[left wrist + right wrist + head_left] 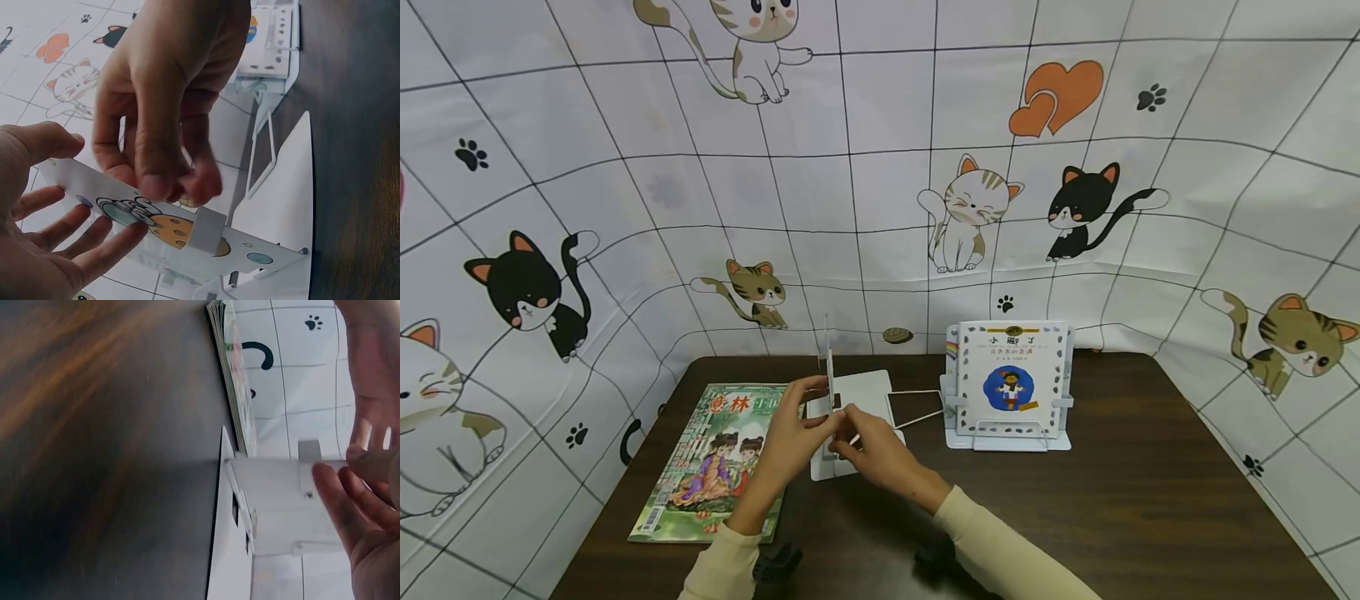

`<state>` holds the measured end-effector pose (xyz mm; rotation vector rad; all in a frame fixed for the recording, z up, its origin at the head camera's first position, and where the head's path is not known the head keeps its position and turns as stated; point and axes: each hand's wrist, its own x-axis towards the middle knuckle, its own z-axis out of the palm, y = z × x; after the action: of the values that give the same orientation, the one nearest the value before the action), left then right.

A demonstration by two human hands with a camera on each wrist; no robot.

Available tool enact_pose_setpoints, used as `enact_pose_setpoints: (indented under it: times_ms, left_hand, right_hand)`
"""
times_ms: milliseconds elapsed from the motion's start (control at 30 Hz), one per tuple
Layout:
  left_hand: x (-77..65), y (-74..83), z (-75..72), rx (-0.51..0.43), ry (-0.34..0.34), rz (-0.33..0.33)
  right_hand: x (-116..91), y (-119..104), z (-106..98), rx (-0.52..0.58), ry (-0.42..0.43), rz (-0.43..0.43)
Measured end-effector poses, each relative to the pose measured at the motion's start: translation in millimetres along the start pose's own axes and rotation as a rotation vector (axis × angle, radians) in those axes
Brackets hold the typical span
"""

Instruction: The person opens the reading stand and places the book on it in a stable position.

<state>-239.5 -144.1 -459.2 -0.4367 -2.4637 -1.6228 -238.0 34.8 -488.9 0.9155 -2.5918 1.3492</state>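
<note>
A white book stand (859, 390) stands at the table's middle, its panel upright and nearly edge-on to the head view. In the left wrist view, cartoon pictures decorate the panel (170, 231), and a small white clip (206, 230) sits over its edge. My left hand (790, 429) grips the panel, thumb on one side and spread fingers on the other. Close by, my right hand (880, 450) pinches at the panel's near edge beside the clip; its fingertips are blurred in the left wrist view. The right wrist view shows that clip (309, 450) next to the right fingertips.
A green magazine (715, 467) lies left of the stand on the dark wooden table (1075, 517). To the right, a second white stand (958, 437) holds an upright picture book (1011, 350). A cat-printed cloth (887, 192) hangs behind.
</note>
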Motion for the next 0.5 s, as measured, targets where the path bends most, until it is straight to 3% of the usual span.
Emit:
enact_pose_setpoints:
  times_ms: [167,400,500]
  left_hand:
    - [-0.8,-1.8,-1.1,0.032,0.027,0.015]
    - [-3.2,-1.8,-1.9,0.046,0.043,0.012]
    - [-3.5,-2.7,-2.1,0.049,0.047,0.010]
  right_hand:
    - [-1,17,-16,-0.107,0.017,0.025]
    - [-9,53,-38,-0.506,0.130,0.048]
    - [-14,65,-42,-0.602,0.135,0.050]
